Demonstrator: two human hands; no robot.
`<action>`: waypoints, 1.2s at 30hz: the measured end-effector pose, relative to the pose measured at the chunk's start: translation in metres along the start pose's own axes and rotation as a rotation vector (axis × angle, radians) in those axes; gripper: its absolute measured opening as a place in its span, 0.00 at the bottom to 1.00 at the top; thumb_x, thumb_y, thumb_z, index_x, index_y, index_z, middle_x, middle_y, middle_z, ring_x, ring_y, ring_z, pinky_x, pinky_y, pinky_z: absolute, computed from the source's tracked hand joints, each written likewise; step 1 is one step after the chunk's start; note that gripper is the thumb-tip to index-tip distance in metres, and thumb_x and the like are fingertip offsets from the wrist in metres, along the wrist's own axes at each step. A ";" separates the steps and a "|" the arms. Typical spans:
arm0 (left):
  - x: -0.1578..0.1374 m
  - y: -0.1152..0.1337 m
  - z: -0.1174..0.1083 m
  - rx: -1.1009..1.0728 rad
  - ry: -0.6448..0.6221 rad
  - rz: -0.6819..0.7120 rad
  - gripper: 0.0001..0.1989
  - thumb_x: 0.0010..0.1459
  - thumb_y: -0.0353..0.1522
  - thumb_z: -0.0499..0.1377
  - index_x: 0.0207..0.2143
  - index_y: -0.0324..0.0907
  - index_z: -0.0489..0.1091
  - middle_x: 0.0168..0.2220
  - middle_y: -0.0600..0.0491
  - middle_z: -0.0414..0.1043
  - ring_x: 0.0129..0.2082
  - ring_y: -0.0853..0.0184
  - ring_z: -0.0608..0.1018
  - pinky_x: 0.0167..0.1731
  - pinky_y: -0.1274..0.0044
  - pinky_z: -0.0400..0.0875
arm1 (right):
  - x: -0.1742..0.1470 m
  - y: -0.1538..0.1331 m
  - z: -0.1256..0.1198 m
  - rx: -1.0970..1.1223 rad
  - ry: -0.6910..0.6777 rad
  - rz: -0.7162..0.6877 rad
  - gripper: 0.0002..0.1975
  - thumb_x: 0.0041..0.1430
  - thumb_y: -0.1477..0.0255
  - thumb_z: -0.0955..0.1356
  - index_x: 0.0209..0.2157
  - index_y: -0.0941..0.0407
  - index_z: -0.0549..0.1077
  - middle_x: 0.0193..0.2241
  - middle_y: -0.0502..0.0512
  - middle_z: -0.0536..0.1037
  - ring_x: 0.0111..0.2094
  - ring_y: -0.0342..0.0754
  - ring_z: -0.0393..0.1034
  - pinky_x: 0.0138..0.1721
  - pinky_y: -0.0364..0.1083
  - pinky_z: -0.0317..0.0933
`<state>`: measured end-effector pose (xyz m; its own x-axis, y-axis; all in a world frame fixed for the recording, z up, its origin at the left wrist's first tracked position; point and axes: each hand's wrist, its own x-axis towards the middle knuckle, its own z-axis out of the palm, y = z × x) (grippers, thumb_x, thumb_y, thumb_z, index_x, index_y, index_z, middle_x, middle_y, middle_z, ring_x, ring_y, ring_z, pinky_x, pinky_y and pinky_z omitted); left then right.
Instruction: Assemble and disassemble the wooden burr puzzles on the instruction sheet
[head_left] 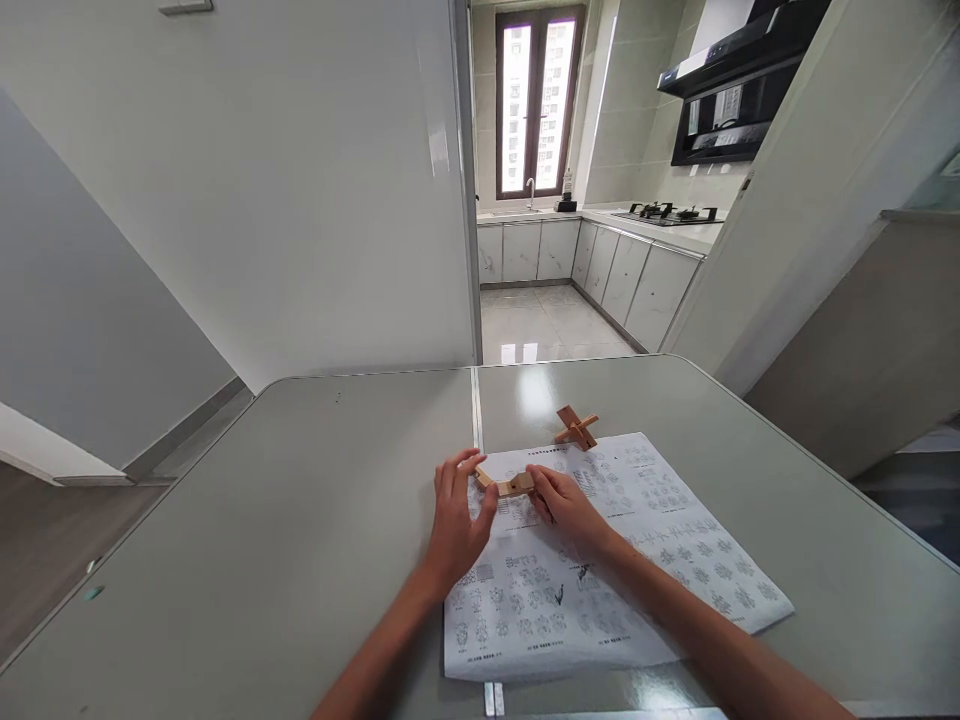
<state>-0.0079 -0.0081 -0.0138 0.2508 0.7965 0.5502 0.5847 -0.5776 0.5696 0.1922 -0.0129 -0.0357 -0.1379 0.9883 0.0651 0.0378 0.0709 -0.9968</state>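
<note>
Over the upper left of a printed sheet [540, 640], light wooden puzzle pieces [516, 487] with notches are held between my two hands. My left hand [459, 520] has its thumb and index finger around the left end. At the right end, my right hand [566, 505] pinches a small block-like part. Whether these pieces are joined or only touching, I cannot tell. Just beyond the sheet's top edge lies a crossed pair of wooden pieces [576, 428], darker brown and apart from both hands. Small line diagrams cover the sheet, partly hidden by my right forearm.
The grey-green table [337, 520] has a metal seam [475, 410] down its middle. A small green bit [94, 592] lies near its left edge. Beyond are a white wall panel [337, 200] and a kitchen with white cabinets [559, 250] and a gas hob [671, 213].
</note>
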 end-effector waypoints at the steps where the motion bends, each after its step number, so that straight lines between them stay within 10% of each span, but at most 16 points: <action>1: 0.000 0.003 -0.001 -0.029 -0.029 0.067 0.17 0.69 0.35 0.56 0.58 0.48 0.64 0.59 0.45 0.67 0.59 0.56 0.69 0.59 0.60 0.67 | -0.001 0.000 0.001 -0.047 0.008 -0.020 0.27 0.69 0.46 0.59 0.26 0.52 0.62 0.19 0.44 0.62 0.20 0.44 0.54 0.25 0.45 0.52; 12: -0.004 -0.001 0.005 -0.093 -0.043 0.150 0.08 0.67 0.36 0.62 0.48 0.48 0.74 0.43 0.51 0.78 0.46 0.59 0.76 0.50 0.65 0.71 | -0.007 -0.002 0.008 -0.312 -0.023 -0.160 0.20 0.72 0.56 0.61 0.31 0.54 0.69 0.24 0.48 0.71 0.26 0.46 0.63 0.30 0.45 0.57; 24: 0.016 -0.023 -0.008 -0.385 0.192 -0.616 0.26 0.62 0.54 0.58 0.45 0.41 0.77 0.42 0.46 0.81 0.39 0.59 0.80 0.38 0.72 0.74 | -0.011 -0.012 0.007 -0.274 0.062 -0.273 0.16 0.71 0.56 0.63 0.43 0.53 0.74 0.30 0.53 0.76 0.26 0.47 0.66 0.29 0.46 0.62; 36: 0.016 -0.054 -0.009 -0.050 0.129 -0.495 0.18 0.64 0.48 0.57 0.37 0.45 0.77 0.35 0.49 0.81 0.40 0.57 0.80 0.42 0.68 0.72 | 0.001 0.017 -0.003 -0.543 0.354 -0.113 0.23 0.64 0.46 0.66 0.40 0.53 0.73 0.34 0.58 0.83 0.31 0.54 0.77 0.35 0.51 0.69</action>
<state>-0.0422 0.0342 -0.0307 -0.1463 0.9499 0.2761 0.5712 -0.1467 0.8076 0.1954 -0.0099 -0.0527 0.1597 0.9490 0.2717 0.5492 0.1433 -0.8233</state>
